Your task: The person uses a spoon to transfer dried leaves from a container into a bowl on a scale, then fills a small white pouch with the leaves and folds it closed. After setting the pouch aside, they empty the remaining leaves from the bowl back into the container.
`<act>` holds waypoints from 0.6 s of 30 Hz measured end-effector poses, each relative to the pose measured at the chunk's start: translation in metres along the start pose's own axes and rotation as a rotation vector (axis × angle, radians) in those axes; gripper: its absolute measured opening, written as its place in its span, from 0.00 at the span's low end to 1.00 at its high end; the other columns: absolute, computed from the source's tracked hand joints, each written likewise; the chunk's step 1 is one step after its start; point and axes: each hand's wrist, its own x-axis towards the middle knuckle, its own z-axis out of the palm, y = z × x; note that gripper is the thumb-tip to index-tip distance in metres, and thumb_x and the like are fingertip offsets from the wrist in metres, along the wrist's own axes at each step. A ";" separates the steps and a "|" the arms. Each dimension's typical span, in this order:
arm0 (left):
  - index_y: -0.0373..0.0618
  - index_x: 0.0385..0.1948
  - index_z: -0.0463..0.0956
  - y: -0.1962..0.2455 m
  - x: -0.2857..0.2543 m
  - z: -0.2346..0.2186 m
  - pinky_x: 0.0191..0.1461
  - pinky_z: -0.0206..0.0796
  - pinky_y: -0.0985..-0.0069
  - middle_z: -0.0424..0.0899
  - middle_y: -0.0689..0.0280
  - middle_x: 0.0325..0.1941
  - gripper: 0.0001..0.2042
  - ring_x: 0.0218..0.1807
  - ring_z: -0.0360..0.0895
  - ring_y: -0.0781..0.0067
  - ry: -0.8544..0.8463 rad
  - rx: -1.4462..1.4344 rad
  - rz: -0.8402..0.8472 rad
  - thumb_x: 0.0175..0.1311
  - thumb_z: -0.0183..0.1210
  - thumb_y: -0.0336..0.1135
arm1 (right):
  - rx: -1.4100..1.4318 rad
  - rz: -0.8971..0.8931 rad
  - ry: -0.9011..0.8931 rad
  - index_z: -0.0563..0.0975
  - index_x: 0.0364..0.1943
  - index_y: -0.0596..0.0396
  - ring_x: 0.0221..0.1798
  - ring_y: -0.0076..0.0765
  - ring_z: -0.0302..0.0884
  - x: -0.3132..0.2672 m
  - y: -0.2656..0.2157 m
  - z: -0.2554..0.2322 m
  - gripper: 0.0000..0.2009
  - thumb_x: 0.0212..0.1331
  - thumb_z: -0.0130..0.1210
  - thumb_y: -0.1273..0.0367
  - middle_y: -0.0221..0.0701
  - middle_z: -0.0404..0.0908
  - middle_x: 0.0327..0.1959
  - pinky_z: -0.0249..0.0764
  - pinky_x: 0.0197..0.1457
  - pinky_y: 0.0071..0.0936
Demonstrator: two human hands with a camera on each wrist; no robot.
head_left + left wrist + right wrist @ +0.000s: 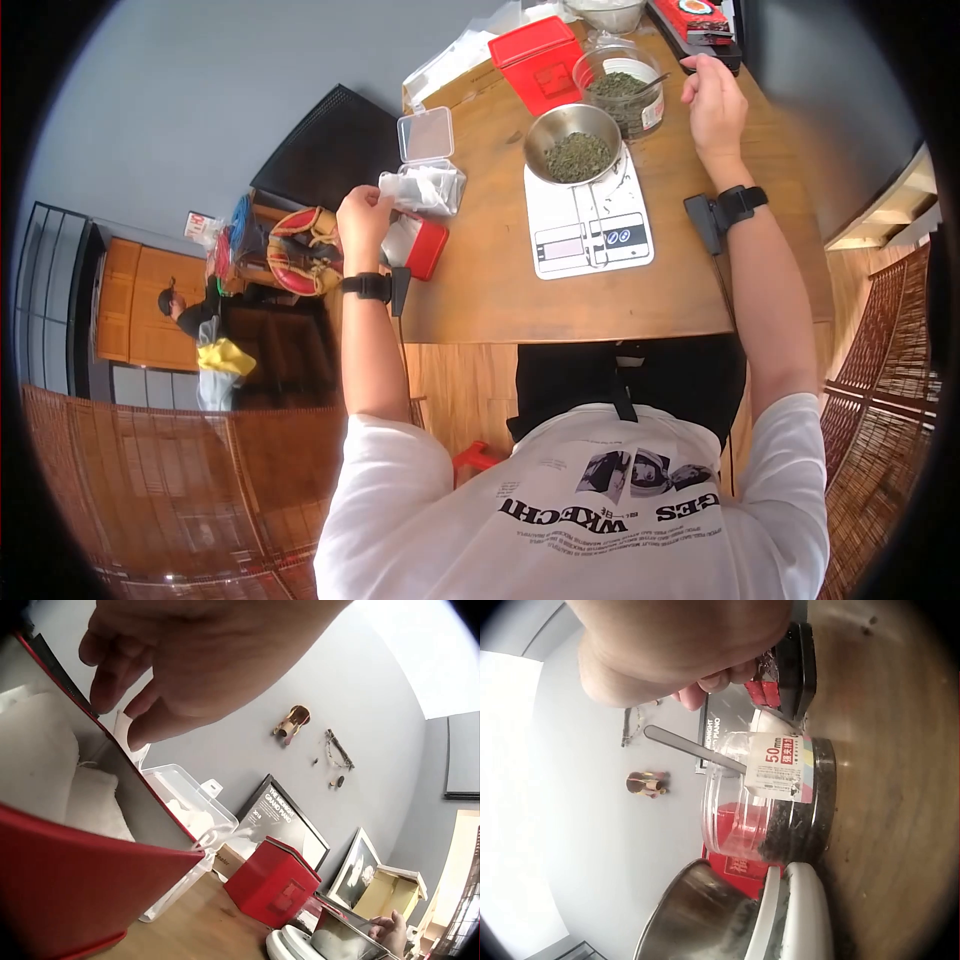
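My left hand is over the left side of the table, thumb and fingertips pinching a small white bag beside a lidded clear plastic box of white bags. Below that hand stands a red box holding white pouches. My right hand hovers at the right, fingers loosely bent, nothing visible in them. Near it is a clear jar of dried green leaves with a metal spoon leaning in it. A steel bowl of dried leaves sits on the white kitchen scale.
A red lidded container stands behind the bowl, left of the jar. At the far right corner lies a black tray with red packets. A black-framed panel is at the left. Another person is farther off at left.
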 end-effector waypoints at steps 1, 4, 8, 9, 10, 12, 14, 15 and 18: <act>0.36 0.38 0.84 -0.004 0.003 0.004 0.45 0.76 0.66 0.88 0.53 0.34 0.14 0.38 0.86 0.55 -0.015 -0.043 -0.009 0.53 0.67 0.36 | -0.002 -0.003 0.010 0.82 0.40 0.58 0.26 0.19 0.70 0.000 -0.001 0.000 0.17 0.72 0.50 0.59 0.24 0.75 0.19 0.67 0.34 0.21; 0.36 0.35 0.84 -0.008 0.005 0.007 0.43 0.76 0.67 0.87 0.54 0.31 0.11 0.35 0.86 0.57 0.012 0.006 0.042 0.53 0.65 0.33 | 0.009 -0.037 -0.006 0.82 0.39 0.59 0.25 0.18 0.70 -0.001 -0.001 0.000 0.16 0.72 0.50 0.60 0.24 0.75 0.19 0.66 0.31 0.21; 0.37 0.31 0.83 0.000 0.006 0.004 0.41 0.76 0.70 0.88 0.57 0.30 0.08 0.32 0.86 0.63 0.063 -0.003 0.016 0.54 0.65 0.32 | 0.012 -0.045 -0.012 0.82 0.39 0.59 0.24 0.18 0.70 -0.001 0.000 0.001 0.16 0.72 0.50 0.60 0.24 0.75 0.19 0.66 0.31 0.21; 0.37 0.31 0.83 0.001 0.007 0.004 0.41 0.76 0.70 0.88 0.57 0.30 0.08 0.32 0.86 0.63 0.063 -0.004 0.015 0.54 0.65 0.32 | 0.014 -0.047 -0.013 0.82 0.39 0.59 0.24 0.18 0.70 -0.002 0.000 0.001 0.16 0.72 0.50 0.60 0.24 0.75 0.19 0.66 0.31 0.21; 0.37 0.33 0.83 0.003 0.008 0.004 0.40 0.76 0.69 0.87 0.56 0.29 0.07 0.32 0.86 0.62 0.109 -0.046 0.058 0.55 0.63 0.30 | 0.016 -0.050 -0.014 0.82 0.39 0.59 0.24 0.18 0.70 -0.002 0.000 0.001 0.16 0.72 0.50 0.60 0.24 0.75 0.19 0.66 0.31 0.21; 0.37 0.34 0.83 0.011 0.008 0.000 0.40 0.76 0.68 0.86 0.56 0.28 0.07 0.31 0.85 0.60 0.155 -0.088 0.100 0.56 0.62 0.28 | 0.012 -0.055 -0.013 0.82 0.39 0.59 0.24 0.18 0.70 -0.002 -0.001 0.001 0.16 0.72 0.50 0.60 0.24 0.75 0.19 0.66 0.31 0.21; 0.38 0.35 0.83 0.034 0.003 -0.013 0.38 0.76 0.71 0.86 0.57 0.28 0.06 0.30 0.85 0.63 0.166 -0.134 0.100 0.58 0.61 0.27 | 0.010 -0.061 -0.010 0.82 0.39 0.59 0.24 0.18 0.70 -0.001 -0.001 0.001 0.16 0.72 0.50 0.60 0.24 0.75 0.18 0.66 0.31 0.21; 0.38 0.35 0.83 0.040 0.002 -0.017 0.38 0.76 0.71 0.86 0.57 0.28 0.06 0.30 0.85 0.63 0.166 -0.136 0.101 0.58 0.61 0.27 | 0.010 -0.047 -0.004 0.82 0.39 0.59 0.24 0.18 0.70 -0.002 -0.001 0.001 0.16 0.72 0.50 0.60 0.24 0.75 0.18 0.66 0.30 0.21; 0.35 0.37 0.82 0.058 -0.002 -0.024 0.39 0.74 0.79 0.87 0.64 0.29 0.06 0.32 0.83 0.79 0.172 -0.280 0.148 0.62 0.62 0.26 | 0.027 -0.043 -0.001 0.82 0.38 0.59 0.24 0.18 0.70 -0.001 -0.002 0.001 0.16 0.72 0.50 0.60 0.24 0.75 0.18 0.66 0.30 0.21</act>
